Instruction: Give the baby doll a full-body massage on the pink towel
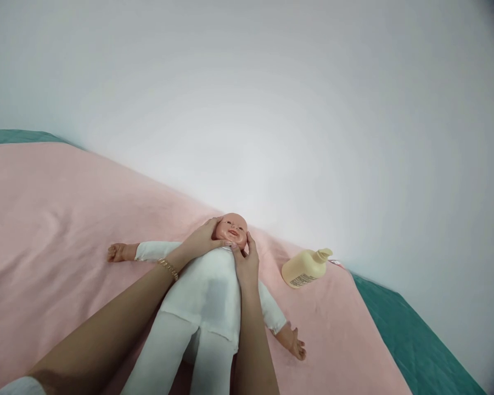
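Note:
A baby doll [214, 296] with a white cloth body lies on its back on a pink sheet [57, 208], arms spread to both sides. My left hand [208, 237] cups one side of the doll's head [231, 226], its thumb near the chin. On the other side, my right hand [247, 260] holds the head too, fingers along the cheek and thumb below the chin. Both hands are closed around the head. My forearms lie along the doll's body and partly hide its sleeves. A gold bracelet [168, 269] circles my left wrist.
To the right of the doll stands a pale yellow pump bottle [305, 269] with printed text, slightly tilted in view. A green cover [415, 329] shows past the sheet's edge. Behind the bed rises a plain white wall [247, 109].

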`<state>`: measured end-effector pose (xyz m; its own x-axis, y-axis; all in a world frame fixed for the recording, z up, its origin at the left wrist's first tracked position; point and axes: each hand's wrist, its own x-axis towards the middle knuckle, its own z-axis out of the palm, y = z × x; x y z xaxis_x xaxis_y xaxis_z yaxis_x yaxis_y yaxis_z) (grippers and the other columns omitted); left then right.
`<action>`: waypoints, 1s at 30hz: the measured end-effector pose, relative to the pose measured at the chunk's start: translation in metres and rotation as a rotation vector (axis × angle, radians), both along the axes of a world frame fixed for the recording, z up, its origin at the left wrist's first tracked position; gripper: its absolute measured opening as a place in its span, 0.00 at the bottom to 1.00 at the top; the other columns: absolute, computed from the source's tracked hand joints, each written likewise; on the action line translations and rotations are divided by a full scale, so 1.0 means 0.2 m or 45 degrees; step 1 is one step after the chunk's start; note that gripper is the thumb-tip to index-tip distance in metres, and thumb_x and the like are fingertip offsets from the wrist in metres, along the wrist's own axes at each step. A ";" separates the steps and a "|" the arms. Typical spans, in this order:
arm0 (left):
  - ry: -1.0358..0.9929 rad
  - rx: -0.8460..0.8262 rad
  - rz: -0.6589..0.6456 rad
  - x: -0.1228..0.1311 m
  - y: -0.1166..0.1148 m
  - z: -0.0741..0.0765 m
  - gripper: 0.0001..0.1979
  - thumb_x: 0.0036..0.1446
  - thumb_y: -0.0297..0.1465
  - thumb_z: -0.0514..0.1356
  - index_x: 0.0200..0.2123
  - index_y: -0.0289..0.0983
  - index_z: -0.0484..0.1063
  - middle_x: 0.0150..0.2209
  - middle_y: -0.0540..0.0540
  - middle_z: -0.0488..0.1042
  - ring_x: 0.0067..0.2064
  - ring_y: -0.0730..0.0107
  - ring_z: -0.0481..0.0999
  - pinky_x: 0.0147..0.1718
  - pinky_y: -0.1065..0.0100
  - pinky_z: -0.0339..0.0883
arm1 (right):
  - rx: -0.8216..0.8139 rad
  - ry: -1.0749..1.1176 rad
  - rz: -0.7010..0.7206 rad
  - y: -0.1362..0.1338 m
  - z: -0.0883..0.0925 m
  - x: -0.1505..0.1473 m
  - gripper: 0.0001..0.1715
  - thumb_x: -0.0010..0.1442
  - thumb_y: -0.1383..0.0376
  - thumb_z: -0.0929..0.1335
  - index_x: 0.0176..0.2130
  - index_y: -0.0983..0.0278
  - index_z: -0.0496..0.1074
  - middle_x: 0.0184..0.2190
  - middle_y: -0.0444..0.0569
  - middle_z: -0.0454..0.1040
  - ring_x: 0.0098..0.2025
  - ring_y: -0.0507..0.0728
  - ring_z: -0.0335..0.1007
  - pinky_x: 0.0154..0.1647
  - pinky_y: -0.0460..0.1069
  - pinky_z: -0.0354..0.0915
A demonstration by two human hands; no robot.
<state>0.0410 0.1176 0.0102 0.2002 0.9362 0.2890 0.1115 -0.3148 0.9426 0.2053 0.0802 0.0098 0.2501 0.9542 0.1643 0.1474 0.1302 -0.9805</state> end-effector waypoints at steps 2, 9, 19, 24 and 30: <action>-0.002 0.009 -0.029 0.00 0.00 0.00 0.41 0.46 0.44 0.69 0.61 0.36 0.61 0.60 0.35 0.67 0.61 0.46 0.67 0.58 0.49 0.61 | 0.005 -0.001 0.007 0.00 0.00 0.00 0.46 0.49 0.52 0.74 0.63 0.64 0.62 0.59 0.54 0.69 0.56 0.62 0.71 0.56 0.55 0.68; 0.003 -0.028 -0.090 -0.02 -0.01 0.04 0.40 0.50 0.46 0.67 0.62 0.36 0.59 0.62 0.37 0.66 0.61 0.49 0.67 0.58 0.53 0.63 | -0.019 0.007 0.010 0.00 0.01 0.01 0.45 0.50 0.53 0.73 0.63 0.63 0.62 0.60 0.54 0.69 0.56 0.63 0.71 0.57 0.57 0.67; 0.108 -0.106 -0.054 -0.07 -0.02 0.08 0.38 0.54 0.48 0.62 0.65 0.41 0.60 0.63 0.44 0.65 0.62 0.48 0.65 0.58 0.56 0.63 | -0.058 -0.066 0.085 -0.05 0.10 0.04 0.43 0.57 0.48 0.69 0.64 0.66 0.62 0.62 0.53 0.65 0.62 0.64 0.63 0.58 0.55 0.66; 0.050 -0.095 -0.160 -0.08 0.00 0.07 0.36 0.57 0.49 0.59 0.65 0.42 0.59 0.64 0.44 0.63 0.62 0.49 0.66 0.57 0.56 0.64 | -0.033 0.012 0.177 -0.03 0.07 0.06 0.44 0.58 0.46 0.68 0.65 0.65 0.60 0.63 0.55 0.64 0.62 0.63 0.63 0.59 0.56 0.65; -0.018 -0.112 -0.251 -0.09 0.00 0.07 0.35 0.57 0.51 0.58 0.63 0.42 0.62 0.63 0.44 0.64 0.63 0.49 0.65 0.57 0.55 0.63 | -0.008 0.066 0.223 -0.01 0.02 0.09 0.43 0.60 0.46 0.67 0.65 0.65 0.59 0.63 0.55 0.64 0.62 0.63 0.64 0.59 0.56 0.65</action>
